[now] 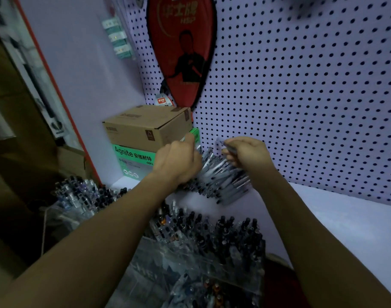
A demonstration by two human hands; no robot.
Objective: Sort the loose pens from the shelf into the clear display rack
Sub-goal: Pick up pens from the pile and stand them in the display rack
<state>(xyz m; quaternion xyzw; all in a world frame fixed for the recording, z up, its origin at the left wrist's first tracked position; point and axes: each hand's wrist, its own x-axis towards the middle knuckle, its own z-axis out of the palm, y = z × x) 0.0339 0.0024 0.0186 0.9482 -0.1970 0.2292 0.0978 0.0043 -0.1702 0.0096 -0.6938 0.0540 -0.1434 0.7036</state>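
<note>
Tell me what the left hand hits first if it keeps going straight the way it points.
Probably the green box under the cardboard box: the left hand points up toward it, though depth is unclear.

Just past the left hand (176, 162), a plain brown cardboard box (145, 127) shows a matt, papery face, and it sits on a green printed carton (134, 157) with a slight sheen. Between the left hand and the right hand (247, 155), the heap of slim pens with clear and dark plastic barrels (221, 176) throws off glossy glints. Nearer than both hands, the clear plastic display rack (190, 258) looks smooth and shiny. Beyond the right hand, the white perforated pegboard panel (301, 85) reads smooth and matt, and above the left hand hangs a red fabric-like racket cover (181, 47), dull.
</note>
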